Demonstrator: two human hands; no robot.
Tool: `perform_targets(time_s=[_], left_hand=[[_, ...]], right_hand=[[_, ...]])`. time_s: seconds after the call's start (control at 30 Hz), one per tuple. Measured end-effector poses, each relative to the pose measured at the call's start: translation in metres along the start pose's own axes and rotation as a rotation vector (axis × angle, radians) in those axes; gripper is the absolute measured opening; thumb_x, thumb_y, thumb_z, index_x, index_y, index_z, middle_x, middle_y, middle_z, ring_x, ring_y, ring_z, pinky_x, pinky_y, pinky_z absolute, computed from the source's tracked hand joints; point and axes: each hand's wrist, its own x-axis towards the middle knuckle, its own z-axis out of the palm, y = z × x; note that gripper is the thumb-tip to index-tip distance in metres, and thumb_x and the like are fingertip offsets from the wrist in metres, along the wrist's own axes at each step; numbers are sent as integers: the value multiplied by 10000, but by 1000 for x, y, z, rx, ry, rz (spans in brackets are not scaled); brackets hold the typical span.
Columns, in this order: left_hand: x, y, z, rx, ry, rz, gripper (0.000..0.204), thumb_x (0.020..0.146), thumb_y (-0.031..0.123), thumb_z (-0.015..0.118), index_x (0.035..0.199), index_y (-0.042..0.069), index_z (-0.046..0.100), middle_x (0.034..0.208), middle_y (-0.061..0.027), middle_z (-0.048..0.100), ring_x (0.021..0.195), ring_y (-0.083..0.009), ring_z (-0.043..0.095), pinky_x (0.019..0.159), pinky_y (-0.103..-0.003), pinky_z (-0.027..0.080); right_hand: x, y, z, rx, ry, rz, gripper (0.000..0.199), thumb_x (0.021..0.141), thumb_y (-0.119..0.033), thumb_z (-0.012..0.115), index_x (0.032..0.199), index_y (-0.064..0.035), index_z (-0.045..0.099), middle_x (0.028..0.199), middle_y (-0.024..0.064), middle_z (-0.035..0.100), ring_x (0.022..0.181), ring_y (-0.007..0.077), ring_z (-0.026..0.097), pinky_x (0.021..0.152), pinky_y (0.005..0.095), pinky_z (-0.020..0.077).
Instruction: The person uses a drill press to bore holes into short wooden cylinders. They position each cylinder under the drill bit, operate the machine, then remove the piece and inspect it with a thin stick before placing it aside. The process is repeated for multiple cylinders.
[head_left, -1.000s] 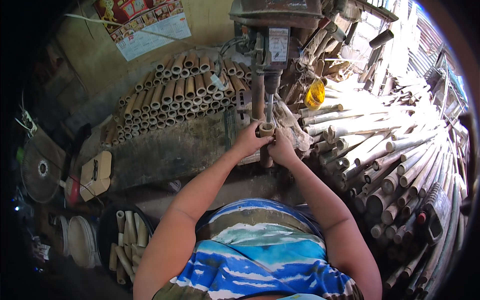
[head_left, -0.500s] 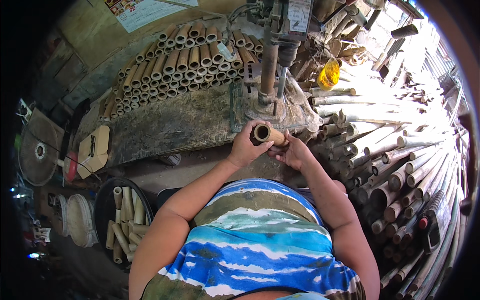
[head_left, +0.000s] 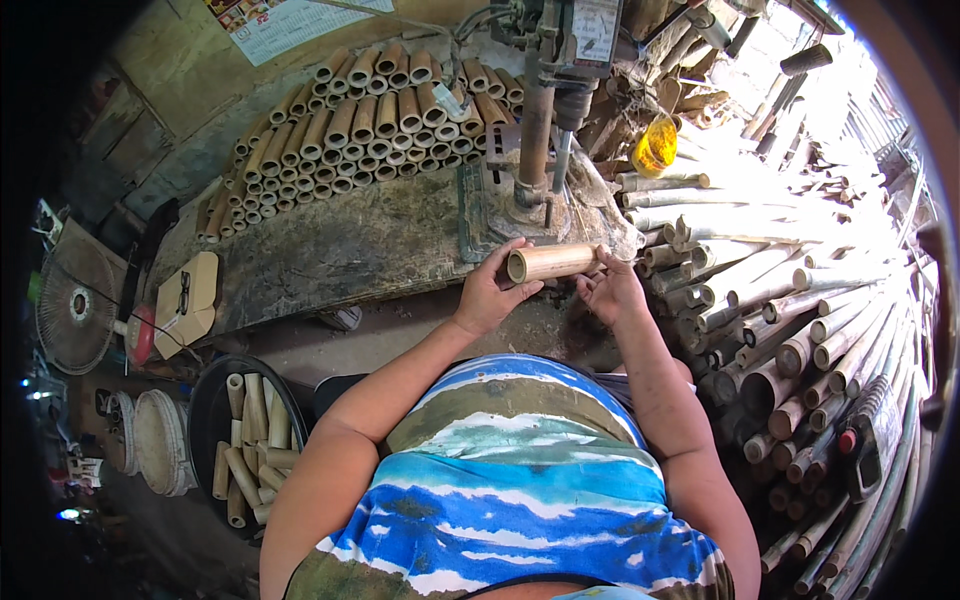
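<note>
A short bamboo tube (head_left: 555,262) lies crosswise between my two hands, just in front of the bench, its hollow end facing left toward me. My left hand (head_left: 490,290) is closed round the open end, thumb below it. At the other end, the fingertips of my right hand (head_left: 614,288) pinch the tube. Directly behind it stands a drill press, with its column (head_left: 537,135), base plate (head_left: 540,225) and a vertical bit (head_left: 563,163) above the base.
Cut bamboo tubes (head_left: 350,125) are stacked on the bench (head_left: 340,255). A black tub (head_left: 204,372) of tubes sits at lower left, near a fan (head_left: 80,298) and an open cardboard box (head_left: 205,290). Long bamboo poles (head_left: 740,260) crowd the right side; a yellow container (head_left: 655,147) hangs there.
The tube has turned from pointing at me to lying crosswise, showing its length. My right hand has moved right with its far end; my left hand stays nearly in place.
</note>
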Motion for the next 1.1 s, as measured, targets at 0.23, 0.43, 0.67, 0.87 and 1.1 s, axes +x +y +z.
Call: perform_targets(time_s=[0.23,0.43,0.67,0.87,1.1], left_hand=[[-4,-9,-6,21,1,8,704,860,39,791,1461,23,426,1316,-83,568,1189,-155,568,1035,-302,482],[-3,-25,-10,133,28,-109,667,810,128,844,1392,71,523,1222,-121,657,1118,-165,625,940,-318,532],[-3,-15,-5,453,-93,-49,672,859,151,800,1434,65,464,1331,-119,615,1208,-201,601,989,-342,506],[24,10,10,498,-60,34,663,862,144,755,1445,66,447,1331,-176,617,1225,-306,616,984,-410,517],[75,19,17,615,-27,-68,588,889,131,675,1432,89,453,1236,-205,665,1142,-372,650,941,-432,521]], right_hand=[[-6,-5,2,11,-51,-94,345,944,-262,702,1189,-102,520,1003,65,545,823,201,575,734,371,520],[-33,-13,29,-236,-178,-336,408,917,-145,720,1274,-86,533,1137,29,602,932,156,608,697,333,517],[-39,7,58,-806,-179,-600,471,844,-64,761,1264,-27,551,1072,75,664,889,139,641,726,273,531],[-17,20,65,-1067,-134,-743,466,815,-136,789,1221,-10,598,1081,148,696,1009,247,681,905,373,525],[6,7,80,-1230,16,-867,473,809,-154,781,1217,-3,598,1080,183,698,1013,305,686,894,403,522]])
